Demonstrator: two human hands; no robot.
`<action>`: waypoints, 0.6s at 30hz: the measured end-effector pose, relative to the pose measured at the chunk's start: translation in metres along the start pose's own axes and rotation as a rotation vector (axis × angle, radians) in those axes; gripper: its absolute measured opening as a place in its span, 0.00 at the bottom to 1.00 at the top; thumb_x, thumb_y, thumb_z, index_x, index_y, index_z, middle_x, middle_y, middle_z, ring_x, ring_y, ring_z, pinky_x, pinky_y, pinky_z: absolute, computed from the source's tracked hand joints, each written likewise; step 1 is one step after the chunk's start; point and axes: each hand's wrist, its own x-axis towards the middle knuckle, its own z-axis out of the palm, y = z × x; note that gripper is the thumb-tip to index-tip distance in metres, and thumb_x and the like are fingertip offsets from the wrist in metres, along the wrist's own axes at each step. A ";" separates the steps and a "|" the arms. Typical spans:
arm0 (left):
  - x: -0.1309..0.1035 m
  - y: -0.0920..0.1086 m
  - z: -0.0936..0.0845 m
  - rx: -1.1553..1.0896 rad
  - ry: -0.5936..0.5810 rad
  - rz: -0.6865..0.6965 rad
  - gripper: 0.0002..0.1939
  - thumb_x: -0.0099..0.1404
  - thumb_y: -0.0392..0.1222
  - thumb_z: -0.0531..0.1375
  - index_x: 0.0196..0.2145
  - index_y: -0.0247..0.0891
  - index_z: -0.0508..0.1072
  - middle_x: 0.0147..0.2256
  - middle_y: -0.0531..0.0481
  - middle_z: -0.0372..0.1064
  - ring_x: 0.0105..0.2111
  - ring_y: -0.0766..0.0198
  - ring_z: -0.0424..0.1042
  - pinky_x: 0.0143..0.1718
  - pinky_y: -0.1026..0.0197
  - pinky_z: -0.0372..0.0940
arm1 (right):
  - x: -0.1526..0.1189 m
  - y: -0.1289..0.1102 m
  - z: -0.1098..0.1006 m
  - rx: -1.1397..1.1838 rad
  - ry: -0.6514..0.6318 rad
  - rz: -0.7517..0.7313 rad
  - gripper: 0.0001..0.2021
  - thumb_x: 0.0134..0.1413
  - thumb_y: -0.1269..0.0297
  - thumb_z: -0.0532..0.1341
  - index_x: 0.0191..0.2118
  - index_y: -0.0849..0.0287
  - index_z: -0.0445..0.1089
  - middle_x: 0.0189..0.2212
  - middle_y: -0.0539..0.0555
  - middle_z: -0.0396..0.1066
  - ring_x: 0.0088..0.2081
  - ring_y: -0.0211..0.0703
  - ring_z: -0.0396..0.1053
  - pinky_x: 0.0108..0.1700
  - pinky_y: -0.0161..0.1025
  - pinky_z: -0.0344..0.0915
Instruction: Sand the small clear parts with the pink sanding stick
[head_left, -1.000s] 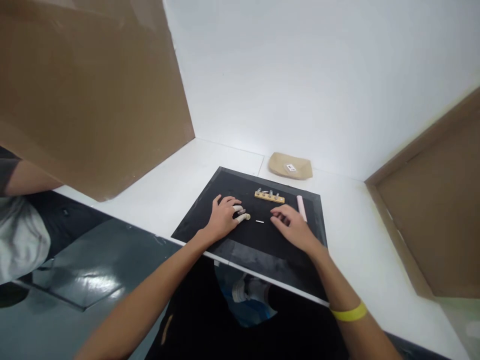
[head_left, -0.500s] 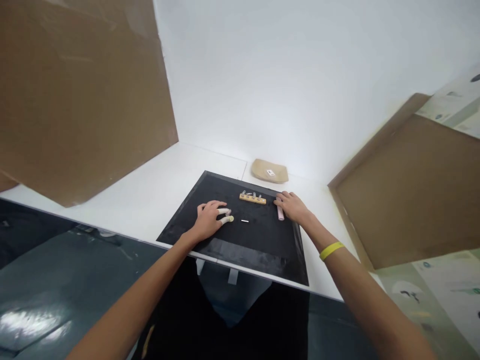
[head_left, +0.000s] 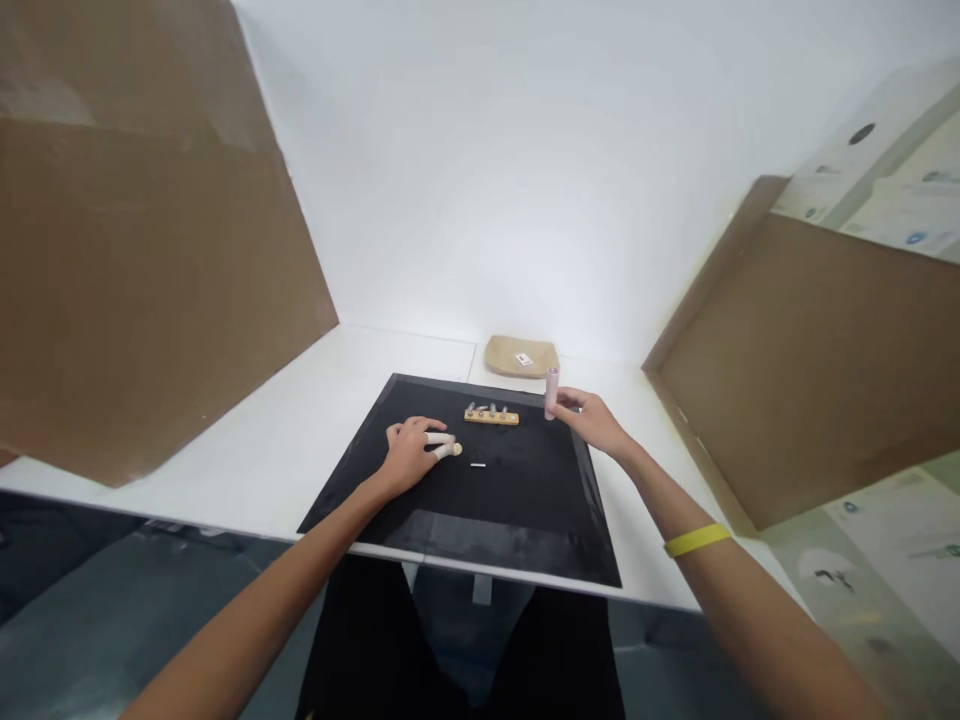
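Pink cylinder upright in the right hand, small white rod nearer the left.
On the black mat, the left hand rests palm down, its covered thumb and forefinger nearly together; whether they pinch anything cannot be told. The right hand grips the pink cylinder, long axis vertical, at its left fingertips. The yellowish strip lies crosswise between the hands, toward the far side. The white rod, also crosswise, lies just right of the left fingertips.
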 end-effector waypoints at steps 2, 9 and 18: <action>0.008 0.006 0.000 -0.024 -0.011 0.031 0.10 0.68 0.46 0.65 0.46 0.44 0.81 0.55 0.45 0.79 0.60 0.49 0.70 0.64 0.41 0.53 | 0.006 -0.017 -0.005 0.153 -0.042 -0.005 0.21 0.62 0.45 0.67 0.50 0.57 0.79 0.45 0.57 0.82 0.49 0.52 0.78 0.59 0.55 0.70; 0.012 0.018 0.014 -0.091 -0.019 0.051 0.11 0.68 0.45 0.66 0.48 0.45 0.81 0.54 0.46 0.80 0.60 0.49 0.72 0.64 0.41 0.56 | 0.009 -0.025 0.009 0.609 -0.041 0.094 0.25 0.55 0.45 0.70 0.51 0.57 0.76 0.42 0.57 0.83 0.46 0.50 0.78 0.53 0.49 0.71; 0.006 0.019 0.012 -0.152 0.020 0.033 0.10 0.67 0.44 0.66 0.46 0.44 0.82 0.50 0.46 0.82 0.55 0.48 0.76 0.60 0.43 0.66 | 0.012 -0.008 0.052 0.907 -0.025 0.188 0.30 0.47 0.44 0.76 0.50 0.57 0.75 0.43 0.57 0.82 0.39 0.43 0.75 0.42 0.39 0.70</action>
